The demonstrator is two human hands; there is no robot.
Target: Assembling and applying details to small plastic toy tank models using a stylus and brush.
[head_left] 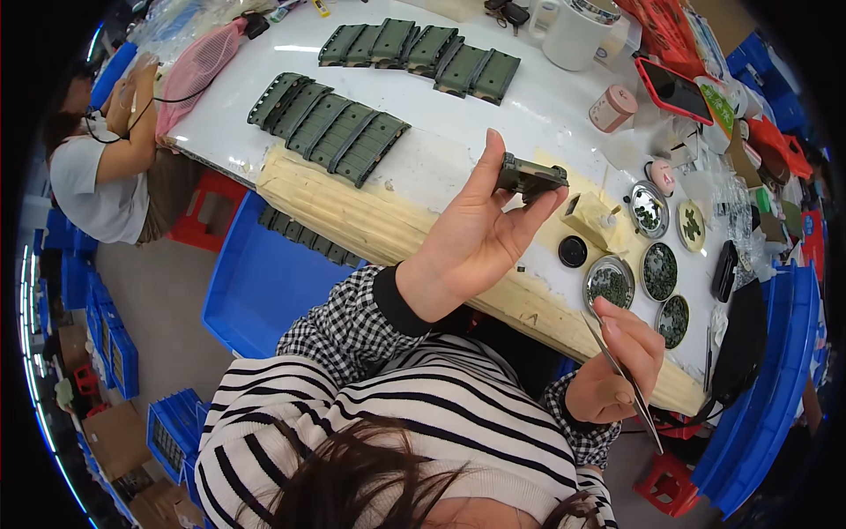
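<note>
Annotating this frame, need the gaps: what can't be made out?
Head view: dark green rectangular part, lower side partly hidden by the left grip.
Head view: slim silver metal tweezers in the right grip; anything at their upper end is too small to tell.
Head view: small green pieces in round silver metal dish; individual shapes too small.
Head view: blue plastic bin, partly hidden by black-and-white checked sleeve.

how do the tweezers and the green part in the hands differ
The tweezers are long and thin, the green part shorter and blockier. The tweezers look silvery, the green part dark green. The right hand holds the tweezers, the left hand the green part. Both are hand-held.
</note>
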